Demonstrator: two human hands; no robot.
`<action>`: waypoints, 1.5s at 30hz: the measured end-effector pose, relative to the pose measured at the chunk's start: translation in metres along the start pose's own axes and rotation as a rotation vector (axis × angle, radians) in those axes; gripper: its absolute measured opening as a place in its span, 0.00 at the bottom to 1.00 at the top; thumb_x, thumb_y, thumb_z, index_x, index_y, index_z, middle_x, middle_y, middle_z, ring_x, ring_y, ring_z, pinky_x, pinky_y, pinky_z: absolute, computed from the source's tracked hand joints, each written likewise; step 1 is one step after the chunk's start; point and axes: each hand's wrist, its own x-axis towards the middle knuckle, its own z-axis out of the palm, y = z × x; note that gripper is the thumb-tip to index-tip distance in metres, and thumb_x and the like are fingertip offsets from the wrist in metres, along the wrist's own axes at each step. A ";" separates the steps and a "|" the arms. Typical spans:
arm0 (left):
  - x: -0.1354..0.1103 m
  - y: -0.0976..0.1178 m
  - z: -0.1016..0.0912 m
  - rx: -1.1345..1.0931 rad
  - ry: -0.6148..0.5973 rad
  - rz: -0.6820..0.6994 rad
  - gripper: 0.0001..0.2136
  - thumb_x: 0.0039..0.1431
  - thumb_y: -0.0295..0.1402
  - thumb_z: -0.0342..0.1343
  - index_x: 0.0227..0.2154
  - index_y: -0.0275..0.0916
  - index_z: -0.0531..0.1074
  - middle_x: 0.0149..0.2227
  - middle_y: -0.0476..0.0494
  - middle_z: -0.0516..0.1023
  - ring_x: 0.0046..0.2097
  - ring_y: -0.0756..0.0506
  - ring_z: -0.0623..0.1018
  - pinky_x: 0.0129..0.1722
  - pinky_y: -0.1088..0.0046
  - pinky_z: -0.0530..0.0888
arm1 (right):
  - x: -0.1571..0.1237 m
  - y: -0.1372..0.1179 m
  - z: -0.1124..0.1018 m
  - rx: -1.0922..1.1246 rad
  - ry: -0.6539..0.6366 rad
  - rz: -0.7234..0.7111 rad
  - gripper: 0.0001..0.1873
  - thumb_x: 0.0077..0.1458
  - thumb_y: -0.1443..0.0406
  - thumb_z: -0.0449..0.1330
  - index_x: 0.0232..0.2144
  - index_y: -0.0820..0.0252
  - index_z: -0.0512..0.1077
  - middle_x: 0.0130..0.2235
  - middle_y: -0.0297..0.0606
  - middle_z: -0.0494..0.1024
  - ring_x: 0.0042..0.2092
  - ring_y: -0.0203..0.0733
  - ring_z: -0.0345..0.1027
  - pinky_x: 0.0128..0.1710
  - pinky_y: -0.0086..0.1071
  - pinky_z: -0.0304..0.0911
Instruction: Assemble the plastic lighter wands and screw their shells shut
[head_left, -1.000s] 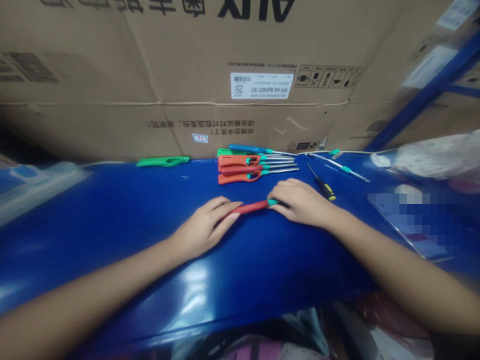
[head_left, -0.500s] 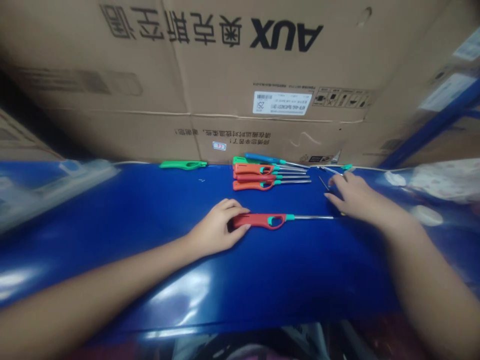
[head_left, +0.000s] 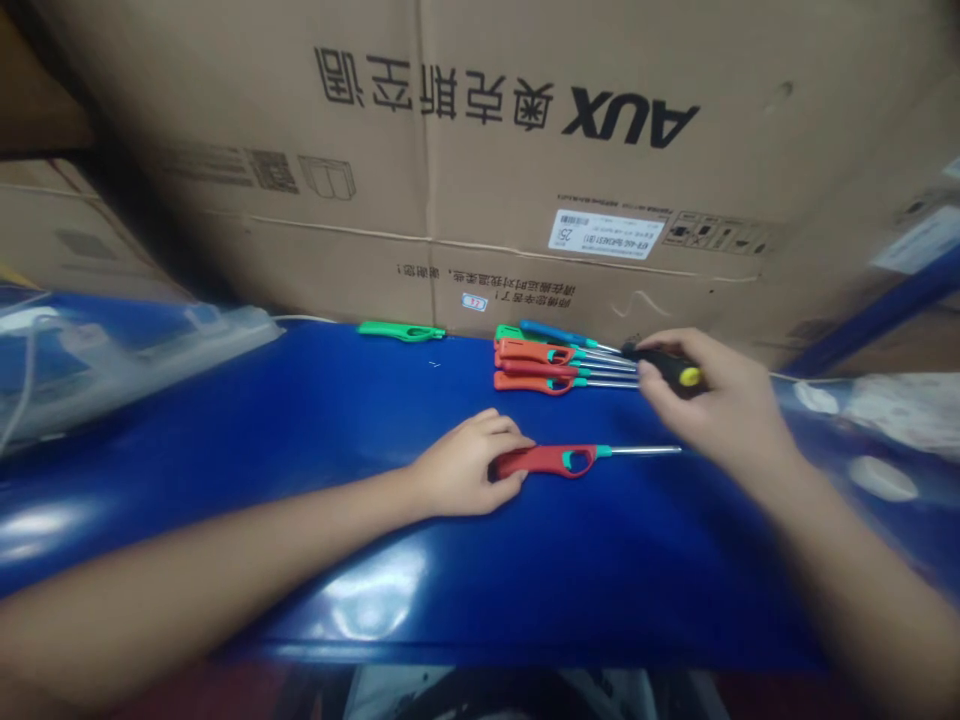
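Observation:
My left hand (head_left: 480,465) is closed round the rear of a red long-nosed gas lighter (head_left: 544,460), which lies on the blue table with its metal tube pointing right. My right hand (head_left: 712,390) grips a screwdriver (head_left: 671,370) by its black handle, whose yellow end shows beside the thumb. The screwdriver's shaft is hard to make out against the tubes behind. Left of that hand lies a pile of several lighters, with an orange lighter (head_left: 525,382) in front and a blue lighter (head_left: 551,331) on top.
A green lighter body (head_left: 397,331) without a tube rests by the large cardboard box (head_left: 495,200) at the back. A white power strip (head_left: 172,350) with plugs stands at the left. On the right are a white round piece (head_left: 883,478) and a patterned plastic bag (head_left: 911,410).
My right hand has lifted and turned, so the screwdriver handle now shows in its grip. My left hand stays on the red lighter. The whole view has shifted slightly.

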 end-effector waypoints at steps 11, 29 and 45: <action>-0.002 0.003 -0.004 -0.031 -0.139 0.210 0.26 0.58 0.28 0.53 0.61 0.34 0.67 0.60 0.35 0.73 0.61 0.38 0.72 0.63 0.60 0.68 | 0.017 -0.074 0.108 0.520 -0.330 -0.244 0.10 0.66 0.63 0.53 0.47 0.58 0.72 0.49 0.43 0.79 0.50 0.45 0.73 0.53 0.40 0.66; -0.004 -0.002 0.000 -0.088 -0.115 0.176 0.20 0.60 0.31 0.56 0.56 0.33 0.71 0.52 0.34 0.78 0.53 0.39 0.78 0.56 0.62 0.73 | 0.030 -0.079 0.111 0.600 -0.130 -0.075 0.10 0.62 0.60 0.58 0.41 0.59 0.75 0.40 0.39 0.81 0.41 0.44 0.75 0.44 0.36 0.68; 0.007 0.024 0.020 0.062 -0.144 0.083 0.17 0.70 0.37 0.52 0.57 0.35 0.72 0.52 0.34 0.76 0.52 0.40 0.76 0.53 0.61 0.76 | -0.008 0.013 0.038 1.314 0.242 0.591 0.27 0.46 0.43 0.69 0.30 0.57 0.67 0.26 0.26 0.69 0.17 0.27 0.57 0.13 0.25 0.62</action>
